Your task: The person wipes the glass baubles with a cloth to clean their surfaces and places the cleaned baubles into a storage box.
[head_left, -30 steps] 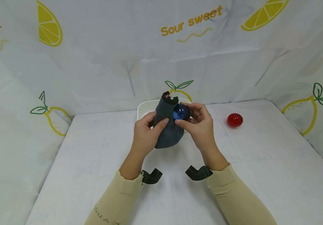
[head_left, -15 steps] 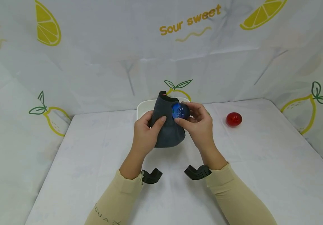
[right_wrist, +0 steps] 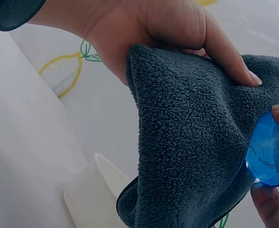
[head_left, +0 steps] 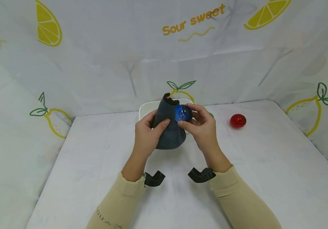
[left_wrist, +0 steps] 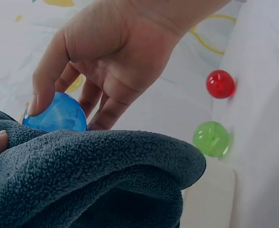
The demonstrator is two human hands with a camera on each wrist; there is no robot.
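My left hand (head_left: 147,133) grips a dark grey-blue fleecy cloth (head_left: 167,136), thumb on the near side, and holds it up off the table. Between thumb and fingertips, my right hand (head_left: 205,126) pinches a see-through blue ball (head_left: 183,113) at the cloth's right side. In the right wrist view the ball (right_wrist: 268,154) touches the cloth (right_wrist: 187,128), and faint marks show on its surface. From the left wrist, a fold of the cloth (left_wrist: 101,161) covers the ball's lower part, while the right hand (left_wrist: 120,52) reaches down over it.
Behind the cloth stands a white container (head_left: 146,109), mostly hidden. A red ball (head_left: 238,121) lies on the table to the right. A green ball (left_wrist: 211,139) rests near the container, largely behind the right hand in the head view. A lemon-print sheet hangs around the table.
The cloth's upper edge spreads out, then folds in again. The blue ball turns slightly against it, its marked side now facing the head camera. Both hands stay nearly in place.
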